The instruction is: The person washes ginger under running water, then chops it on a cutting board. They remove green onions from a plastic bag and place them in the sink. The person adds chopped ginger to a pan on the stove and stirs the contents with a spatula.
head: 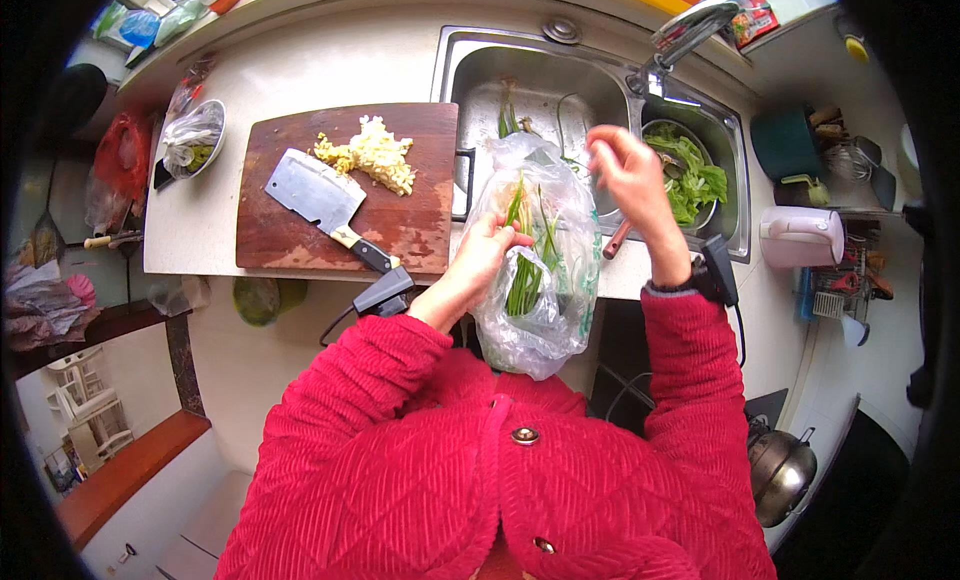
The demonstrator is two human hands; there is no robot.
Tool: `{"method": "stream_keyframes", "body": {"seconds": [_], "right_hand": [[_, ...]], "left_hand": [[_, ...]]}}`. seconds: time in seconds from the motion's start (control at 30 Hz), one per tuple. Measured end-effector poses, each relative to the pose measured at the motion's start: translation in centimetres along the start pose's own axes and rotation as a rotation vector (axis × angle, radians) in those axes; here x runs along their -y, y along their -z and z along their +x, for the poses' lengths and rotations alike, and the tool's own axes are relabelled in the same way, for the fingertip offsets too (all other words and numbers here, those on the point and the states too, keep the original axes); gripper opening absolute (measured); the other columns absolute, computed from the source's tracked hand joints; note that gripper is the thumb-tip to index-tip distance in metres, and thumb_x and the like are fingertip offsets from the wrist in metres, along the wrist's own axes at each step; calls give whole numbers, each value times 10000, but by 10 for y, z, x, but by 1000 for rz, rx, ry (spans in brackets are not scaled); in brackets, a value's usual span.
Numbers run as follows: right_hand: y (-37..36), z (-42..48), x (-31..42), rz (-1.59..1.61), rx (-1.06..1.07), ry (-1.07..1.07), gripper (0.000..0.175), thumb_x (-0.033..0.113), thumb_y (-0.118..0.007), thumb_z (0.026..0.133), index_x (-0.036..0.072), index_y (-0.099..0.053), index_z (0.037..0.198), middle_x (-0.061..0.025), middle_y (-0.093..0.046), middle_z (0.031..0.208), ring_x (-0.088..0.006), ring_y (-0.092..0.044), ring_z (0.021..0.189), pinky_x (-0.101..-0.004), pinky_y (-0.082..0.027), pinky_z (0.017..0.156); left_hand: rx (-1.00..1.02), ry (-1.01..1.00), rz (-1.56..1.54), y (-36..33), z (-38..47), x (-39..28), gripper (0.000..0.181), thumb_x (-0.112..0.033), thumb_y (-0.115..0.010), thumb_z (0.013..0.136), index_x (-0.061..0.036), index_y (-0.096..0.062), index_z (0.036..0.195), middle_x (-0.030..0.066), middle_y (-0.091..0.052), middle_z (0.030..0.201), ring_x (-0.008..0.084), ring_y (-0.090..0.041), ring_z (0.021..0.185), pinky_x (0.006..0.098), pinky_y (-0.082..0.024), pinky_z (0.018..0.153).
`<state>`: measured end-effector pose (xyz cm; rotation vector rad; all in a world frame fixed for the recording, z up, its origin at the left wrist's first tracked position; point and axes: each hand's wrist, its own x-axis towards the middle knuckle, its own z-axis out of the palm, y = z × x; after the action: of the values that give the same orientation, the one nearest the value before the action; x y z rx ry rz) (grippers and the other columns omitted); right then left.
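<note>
Over the counter's front edge, my left hand (491,251) pinches some green onions (527,280) that lie on and partly in a clear plastic bag (577,242). My right hand (628,171) is raised over the right part of the left sink basin (540,70), its fingers bent; whether a thin strand is between them cannot be told. Below it a brown handle (616,240) sticks out. More green stalks (508,119) lie in the basin. On the wooden cutting board (270,145) rest a cleaver (315,194) and a heap of chopped pale pieces, perhaps garlic (382,154).
A bowl of leafy greens (694,175) sits in the right basin, below the faucet (679,40). At the counter's left stands a bowl (217,134) with a plastic bag. A pink plastic container (802,236) and a green pot (784,145) are at the right.
</note>
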<state>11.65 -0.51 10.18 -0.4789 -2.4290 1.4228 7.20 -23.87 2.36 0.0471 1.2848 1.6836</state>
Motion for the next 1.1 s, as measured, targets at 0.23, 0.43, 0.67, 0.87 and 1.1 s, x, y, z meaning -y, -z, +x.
{"method": "stream_keyframes", "body": {"seconds": [0.23,0.43,0.67,0.87,1.1], "right_hand": [[-58,-65,-20,-639,309,-59,242,215,-695,797,-11,-649,868,-235,-640,799,-400,-646,757,-470,-505,669],[-65,-66,-27,-446,65,37,147,175,-645,856,32,-675,876,-167,-655,720,-305,-649,627,-394,-501,577],[-9,-90,20,519,-44,-179,111,49,-620,912,-19,-668,985,-57,-682,860,-100,-636,703,-216,-495,597],[-25,-114,37,-82,2,279,273,-74,-589,824,-7,-640,1083,-144,-666,991,-255,-660,884,-316,-525,776],[-55,-128,42,-188,34,423,438,-81,-581,735,1,-605,1165,-158,-633,1113,-344,-608,1019,-407,-497,867]], "left_hand": [[20,-18,-13,-4,-6,-14,141,-104,-523,956,-10,-555,1056,135,-676,985,162,-612,867,285,-492,816],[26,-78,17,-1,-20,-23,130,-95,-584,929,9,-626,994,90,-681,953,132,-617,862,263,-480,823],[35,-82,-59,-5,-35,-38,135,-101,-594,930,-4,-617,1019,66,-669,920,122,-623,844,252,-491,782],[145,44,-90,-12,-39,-39,187,-145,-585,951,-15,-598,1086,57,-659,954,106,-634,791,230,-486,651],[107,42,-164,-20,-42,-38,184,-166,-593,953,-36,-624,1080,12,-642,933,75,-591,796,222,-470,674]]}}
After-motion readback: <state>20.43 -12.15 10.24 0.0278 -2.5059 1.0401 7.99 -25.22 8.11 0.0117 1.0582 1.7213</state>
